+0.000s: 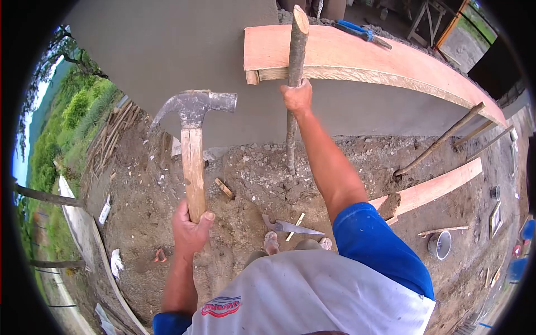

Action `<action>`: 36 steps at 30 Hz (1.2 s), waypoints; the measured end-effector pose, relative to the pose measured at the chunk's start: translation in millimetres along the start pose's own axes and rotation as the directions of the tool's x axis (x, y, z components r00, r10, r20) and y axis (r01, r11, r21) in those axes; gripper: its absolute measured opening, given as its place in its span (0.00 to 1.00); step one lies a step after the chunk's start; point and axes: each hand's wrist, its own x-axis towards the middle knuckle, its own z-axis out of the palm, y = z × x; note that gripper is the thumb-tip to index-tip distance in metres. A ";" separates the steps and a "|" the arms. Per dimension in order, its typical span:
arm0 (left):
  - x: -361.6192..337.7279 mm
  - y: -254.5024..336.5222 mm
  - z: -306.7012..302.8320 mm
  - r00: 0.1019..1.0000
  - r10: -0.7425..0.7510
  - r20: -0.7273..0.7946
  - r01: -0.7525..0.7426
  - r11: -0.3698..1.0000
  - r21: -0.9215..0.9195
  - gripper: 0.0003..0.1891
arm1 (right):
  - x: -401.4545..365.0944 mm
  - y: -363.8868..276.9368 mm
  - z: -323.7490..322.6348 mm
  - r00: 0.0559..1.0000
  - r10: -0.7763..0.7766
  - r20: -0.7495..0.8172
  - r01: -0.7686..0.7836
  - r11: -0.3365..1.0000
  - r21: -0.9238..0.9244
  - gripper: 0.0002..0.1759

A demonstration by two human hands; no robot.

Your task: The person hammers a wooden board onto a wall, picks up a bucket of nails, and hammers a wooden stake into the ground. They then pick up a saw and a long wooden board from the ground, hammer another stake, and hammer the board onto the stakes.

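Observation:
My left hand [191, 229] is closed round the wooden handle of a claw hammer [193, 139], its metal head raised at the upper left. My right hand [297, 97] grips an upright wooden pole [297, 53] just below the edge of a long pinkish board [357, 56]. The pole's lower end meets the rubble ground, and its cut top stands above the board. The board lies along a grey plastered wall [223, 56]. The hammer head is apart from the pole.
A handsaw [296, 227] lies by my feet. A slanted pole [441, 139] stands under the board's right part. Blue-handled tools [357, 30] rest on the board. On the ground are a loose plank [435, 190], a bucket [440, 244] and, at left, sticks [114, 131].

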 end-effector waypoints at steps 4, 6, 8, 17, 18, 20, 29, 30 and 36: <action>92.8 117.0 -7.1 0.972 0.225 0.062 -0.232 0.905 0.355 0.17 | -14.4 -4.6 -1.4 0.997 -0.052 -0.048 0.049 0.997 -0.066 0.23; 132.5 184.8 -14.6 0.940 0.329 0.090 -0.338 0.867 0.366 0.19 | -9.5 -7.5 -3.5 0.997 -0.068 -0.043 0.065 0.996 -0.064 0.22; 163.0 250.2 -17.0 0.889 0.457 0.013 -0.414 0.792 0.448 0.17 | -9.8 -5.1 -2.9 0.997 -0.074 -0.026 0.072 0.995 -0.065 0.22; 236.8 200.7 5.4 0.799 0.489 0.349 -0.576 0.459 0.676 0.17 | -7.4 4.3 -4.4 0.999 -0.045 -0.001 0.045 0.997 -0.067 0.22; 229.7 207.7 1.2 0.844 0.421 0.332 -0.523 0.513 0.681 0.18 | -3.4 8.0 -3.5 0.997 -0.067 0.049 0.067 0.998 -0.010 0.21; 216.6 215.6 -5.8 0.891 0.364 0.272 -0.449 0.615 0.648 0.20 | 1.7 20.0 -4.0 0.983 -0.108 0.149 0.092 0.990 0.108 0.18; 238.8 310.7 -41.1 0.752 0.657 -0.053 -0.563 0.682 0.466 0.12 | 24.0 14.9 -36.5 0.755 -0.225 0.615 0.087 0.965 0.246 0.09; 231.8 324.6 -18.4 0.723 0.685 -0.085 -0.604 0.687 0.403 0.09 | 23.0 15.6 -37.0 0.751 -0.234 0.618 0.095 0.964 0.249 0.09; 277.3 233.9 1.3 0.695 0.579 0.428 -0.665 0.289 0.689 0.10 | 19.4 8.5 -42.1 0.760 -0.219 0.613 0.068 0.963 0.259 0.10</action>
